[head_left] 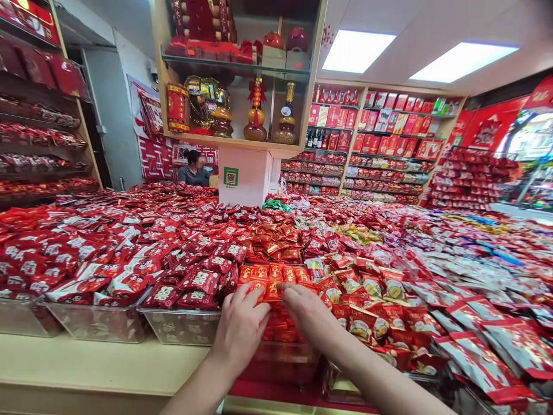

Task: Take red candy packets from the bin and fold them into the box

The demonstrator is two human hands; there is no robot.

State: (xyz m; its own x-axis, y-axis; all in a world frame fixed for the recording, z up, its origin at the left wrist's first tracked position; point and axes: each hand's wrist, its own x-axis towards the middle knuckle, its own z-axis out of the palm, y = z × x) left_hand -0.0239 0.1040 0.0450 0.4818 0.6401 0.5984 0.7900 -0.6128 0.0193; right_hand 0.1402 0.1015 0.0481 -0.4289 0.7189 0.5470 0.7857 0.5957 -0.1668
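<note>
Orange-red foil-look packets (273,289), gold-lettered, in neat rows at centre frame, directly ahead of me. Front-row packets lie between my fingertips: left hand (242,323) against their left side, right hand (306,308) against their right, neither clearly nearer. Long axis seems to run away from me; foreshortening leaves doubt. Left fingers spread, bent, touching; right fingers curled in. Cannot tell whether either pinches one. Maroon packets (203,282) in a clear tub (184,329), left of centre; fruit-printed packets (363,325) lower right.
</note>
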